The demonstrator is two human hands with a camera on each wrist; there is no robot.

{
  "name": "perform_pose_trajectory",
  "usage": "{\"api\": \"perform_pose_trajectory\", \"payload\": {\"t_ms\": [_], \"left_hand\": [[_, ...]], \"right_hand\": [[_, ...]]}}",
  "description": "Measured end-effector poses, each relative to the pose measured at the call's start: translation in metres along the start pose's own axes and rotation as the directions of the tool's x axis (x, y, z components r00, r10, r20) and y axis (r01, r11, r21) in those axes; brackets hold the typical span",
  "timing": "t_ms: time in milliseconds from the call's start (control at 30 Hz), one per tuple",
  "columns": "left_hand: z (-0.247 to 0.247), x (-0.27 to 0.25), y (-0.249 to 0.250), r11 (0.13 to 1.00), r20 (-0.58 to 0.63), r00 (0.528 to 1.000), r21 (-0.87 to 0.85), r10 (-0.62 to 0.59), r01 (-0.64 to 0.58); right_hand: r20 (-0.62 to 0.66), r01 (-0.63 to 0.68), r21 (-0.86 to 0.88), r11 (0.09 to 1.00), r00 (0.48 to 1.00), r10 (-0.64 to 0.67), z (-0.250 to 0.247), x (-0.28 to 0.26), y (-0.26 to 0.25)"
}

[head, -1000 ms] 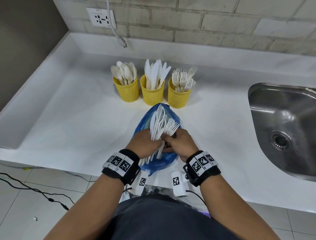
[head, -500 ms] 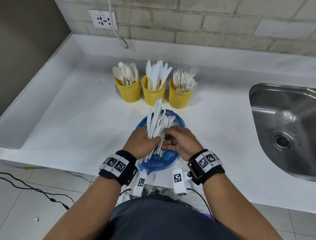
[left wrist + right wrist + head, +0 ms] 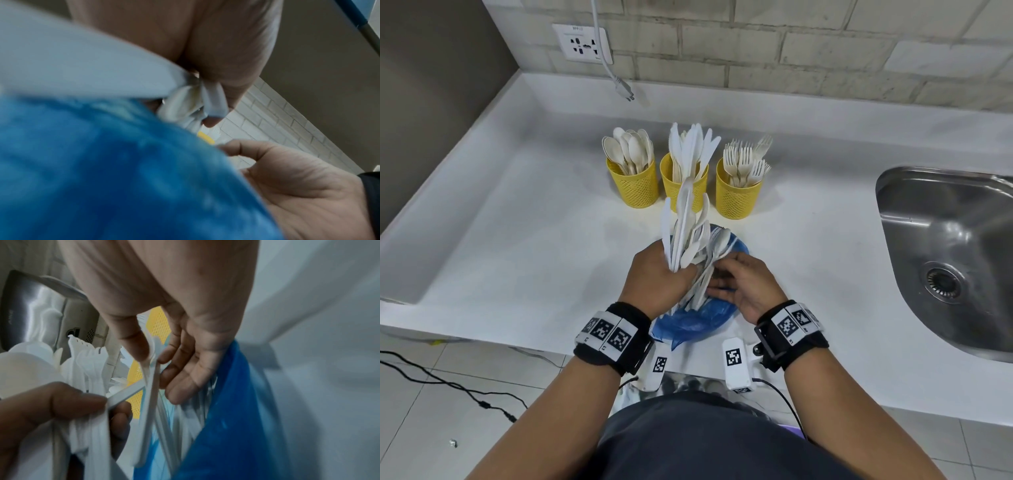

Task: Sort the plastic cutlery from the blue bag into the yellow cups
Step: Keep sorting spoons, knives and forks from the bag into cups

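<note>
On the counter (image 3: 517,240), three cups (image 3: 635,186) stand at 12 o'clock of the blue bag (image 3: 702,317). The left hand (image 3: 657,277) grips a fanned bunch of cutlery (image 3: 685,233) over it; the right hand (image 3: 743,284), at 3 o'clock, pinches one piece. Sorting is underway; next, that piece must slide free without dragging others

White bench (image 3: 524,240) with raised rear upstand. Pale brick-tile wall (image 3: 808,44) behind, bearing white socket (image 3: 582,42) and hanging cable (image 3: 606,61). Stainless sink (image 3: 955,246) at right. Grey wall (image 3: 438,85) at left. Light tiled floor (image 3: 431,421) with black cables (image 3: 448,385)
</note>
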State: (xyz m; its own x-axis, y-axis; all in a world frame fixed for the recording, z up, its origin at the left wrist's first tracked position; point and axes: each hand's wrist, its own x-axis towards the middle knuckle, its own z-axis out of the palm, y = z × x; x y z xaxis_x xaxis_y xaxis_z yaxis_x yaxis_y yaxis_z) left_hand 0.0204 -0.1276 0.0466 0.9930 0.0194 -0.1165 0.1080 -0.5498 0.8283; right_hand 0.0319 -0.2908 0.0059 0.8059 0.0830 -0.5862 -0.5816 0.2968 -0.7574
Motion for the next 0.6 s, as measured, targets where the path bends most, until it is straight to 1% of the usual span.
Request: {"api": "perform_pose_trajectory", "payload": {"t_ms": [100, 167, 267, 333, 400, 467, 533, 600], "left_hand": [[0.003, 0.001, -0.002, 1.0, -0.016, 1.0, -0.028, 0.002, -0.003], [0.008, 0.0, -0.003, 0.999, -0.008, 1.0, -0.044, 0.006, -0.006], [0.013, -0.002, -0.004, 0.997, -0.008, 1.0, -0.071, 0.016, -0.017], [0.015, -0.003, -0.005, 0.996, -0.014, 1.0, -0.084, 0.021, -0.022], [0.015, -0.004, -0.006, 0.994, -0.023, 0.999, -0.1, 0.033, -0.035], [0.016, -0.005, -0.009, 0.995, -0.022, 0.999, -0.096, 0.037, -0.039], [0.015, -0.006, -0.01, 0.995, -0.003, 0.999, -0.087, 0.038, -0.038], [0.014, -0.007, -0.01, 0.994, 0.046, 0.997, -0.084, 0.067, -0.063]], "right_hand": [[0.069, -0.049, 0.062, 0.997, 0.997, 0.044, 0.006, -0.003, -0.003], [0.079, -0.064, 0.093, 0.994, 0.995, 0.056, 0.012, -0.004, -0.003], [0.031, -0.063, 0.126, 0.99, 0.998, 0.059, 0.018, -0.002, -0.002], [0.003, -0.07, 0.196, 0.978, 0.997, 0.071, 0.02, 0.0, -0.002], [0.012, -0.089, 0.271, 0.958, 0.996, 0.089, 0.023, 0.0, -0.004], [0.02, -0.094, 0.293, 0.952, 0.996, 0.092, 0.026, 0.001, -0.006], [-0.003, -0.092, 0.311, 0.946, 0.995, 0.098, 0.026, 0.001, -0.007], [-0.035, -0.09, 0.358, 0.929, 0.993, 0.11, 0.026, 0.003, -0.007]]}}
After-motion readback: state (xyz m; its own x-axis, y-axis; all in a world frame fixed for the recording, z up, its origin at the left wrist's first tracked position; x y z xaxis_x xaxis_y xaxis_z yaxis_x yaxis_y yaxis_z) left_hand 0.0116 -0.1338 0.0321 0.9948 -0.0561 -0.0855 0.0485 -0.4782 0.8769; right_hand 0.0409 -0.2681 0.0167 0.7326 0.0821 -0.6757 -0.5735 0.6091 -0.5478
